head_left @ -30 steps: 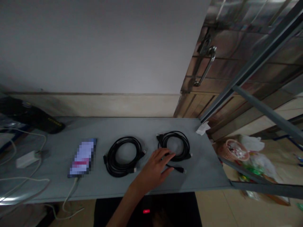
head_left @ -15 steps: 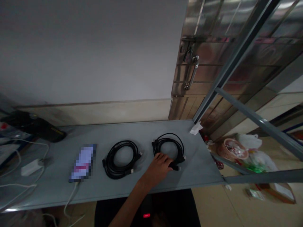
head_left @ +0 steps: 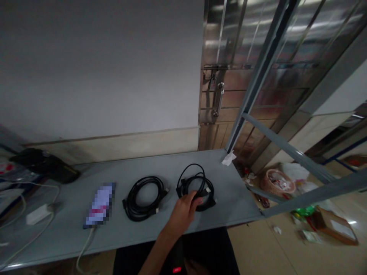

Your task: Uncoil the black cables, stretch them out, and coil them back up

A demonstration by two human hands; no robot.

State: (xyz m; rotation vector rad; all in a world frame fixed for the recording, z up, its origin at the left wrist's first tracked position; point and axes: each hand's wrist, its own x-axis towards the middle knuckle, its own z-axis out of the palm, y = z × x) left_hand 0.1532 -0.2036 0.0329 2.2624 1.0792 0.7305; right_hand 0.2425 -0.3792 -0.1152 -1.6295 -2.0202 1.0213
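My left hand (head_left: pixel 183 212) reaches in from the bottom, over the front of the right-hand coil of black cable (head_left: pixel 212 187). Its thumb and fingers are closed on the cable near a plug (head_left: pixel 207 190) with a pale metal tip. A loose loop of this cable stands out at the back of the coil. To the left lies a second coil of black cable (head_left: pixel 132 208), with its plug ends pointing right; the hand does not touch it. My right hand does not show; a dim shape in the dark lap area cannot be made out.
The grey tabletop (head_left: pixel 235 206) also bears a phone (head_left: pixel 100 205) with a white cord, a white adapter (head_left: pixel 38 214) and a black bottle (head_left: pixel 47 166). A metal frame post (head_left: pixel 252 84) rises at the right corner by a paper scrap (head_left: pixel 228 158). A basket (head_left: pixel 276 182) stands on the floor.
The view has shifted. My left hand has raised a plug end of the right coil, and a loop of that cable has pulled away from the rest. The left coil lies as before.
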